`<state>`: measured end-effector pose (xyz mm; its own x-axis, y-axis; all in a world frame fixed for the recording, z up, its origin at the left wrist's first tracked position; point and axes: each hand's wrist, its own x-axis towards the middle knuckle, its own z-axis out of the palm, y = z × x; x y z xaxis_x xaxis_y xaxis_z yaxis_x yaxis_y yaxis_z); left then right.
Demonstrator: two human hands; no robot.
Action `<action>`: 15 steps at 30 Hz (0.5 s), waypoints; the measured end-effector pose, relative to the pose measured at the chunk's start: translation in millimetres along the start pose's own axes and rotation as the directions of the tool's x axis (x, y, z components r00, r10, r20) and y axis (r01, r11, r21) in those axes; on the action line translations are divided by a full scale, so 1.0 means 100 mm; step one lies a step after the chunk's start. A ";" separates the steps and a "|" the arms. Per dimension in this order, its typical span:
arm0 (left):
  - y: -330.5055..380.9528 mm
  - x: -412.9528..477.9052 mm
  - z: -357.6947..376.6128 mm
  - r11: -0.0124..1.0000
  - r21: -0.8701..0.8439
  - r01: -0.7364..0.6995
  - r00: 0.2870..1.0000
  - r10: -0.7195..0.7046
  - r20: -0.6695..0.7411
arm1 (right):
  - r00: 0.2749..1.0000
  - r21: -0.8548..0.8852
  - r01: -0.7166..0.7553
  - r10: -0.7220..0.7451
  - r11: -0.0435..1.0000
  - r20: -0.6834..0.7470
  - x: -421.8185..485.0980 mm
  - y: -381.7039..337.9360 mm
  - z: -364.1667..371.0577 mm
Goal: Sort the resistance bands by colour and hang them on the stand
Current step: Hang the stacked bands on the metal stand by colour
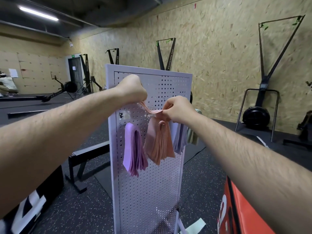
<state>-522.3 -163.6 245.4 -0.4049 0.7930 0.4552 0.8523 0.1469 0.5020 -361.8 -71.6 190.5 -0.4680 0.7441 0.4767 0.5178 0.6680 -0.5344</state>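
The peach band [150,110] is stretched across the face of the white pegboard stand [148,183], its length almost level and dipping slightly from the left hand [135,89] to the right hand [179,109], just above the hanging peach bunch [160,142]. The left hand's fingers curl round one end, mostly hidden behind the knuckles, while the right hand's fingertips pinch the other end and cover the top of the lavender bunch [180,140]

A gym, def. Ski machines [255,115] stand along the chipboard wall [211,48], a rowing machine [57,92] sits far left, speckled rubber floor [84,208] throughout, plus a pegboard stand [148,183] w/ resistance bands [160,142] hung in colour groups.
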 end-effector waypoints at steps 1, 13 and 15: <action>0.02 0.00 -0.03 1.000 -0.003 -0.003 1.000 0.003 -0.012 | 1.000 -0.002 0.007 -0.007 1.000 -0.002 -0.02 -0.01 -0.02; -0.02 -0.15 -0.06 0.998 0.054 0.028 0.999 -0.030 0.041 | 0.990 -0.010 0.044 -0.042 0.999 0.136 -0.19 -0.12 0.04; -0.04 -0.17 -0.01 0.997 0.066 0.039 0.996 -0.044 0.074 | 0.988 -0.038 0.055 -0.049 0.998 0.146 -0.21 -0.11 0.04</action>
<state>-518.9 -178.1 235.9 -0.4160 0.8274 0.3773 0.8560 0.2162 0.4697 -361.2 -94.5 183.6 -0.5922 0.7021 0.3954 0.5179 0.7076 -0.4807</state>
